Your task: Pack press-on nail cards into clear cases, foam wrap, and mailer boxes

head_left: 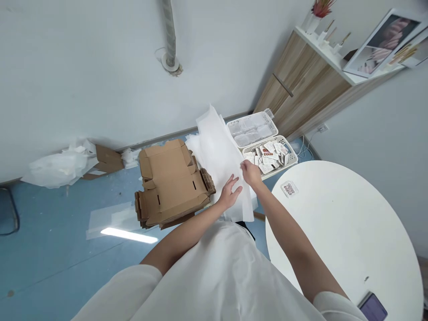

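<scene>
A pile of thin white packing sheets (217, 147) lies in front of me, long and slightly curled at the edges. My left hand (230, 195) is over the near part of the pile with its fingers spread; whether it presses on the top sheet I cannot tell. At the pile's right edge, my right hand (250, 173) is closed, thumb and fingers pinched on a white sheet. To the left is a stack of flattened brown cardboard boxes (174, 178). Just beyond my right hand stands a white basket (292, 161) full of small printed cards (267, 156).
A second white basket (277, 132) holds clear plastic cases. The round white table (334, 232) on the right bears a small clear box (289, 189) and a phone (373, 307). A wooden cabinet (307, 76) stands behind. Plastic bags (60, 169) and an open carton (109, 160) lie along the wall.
</scene>
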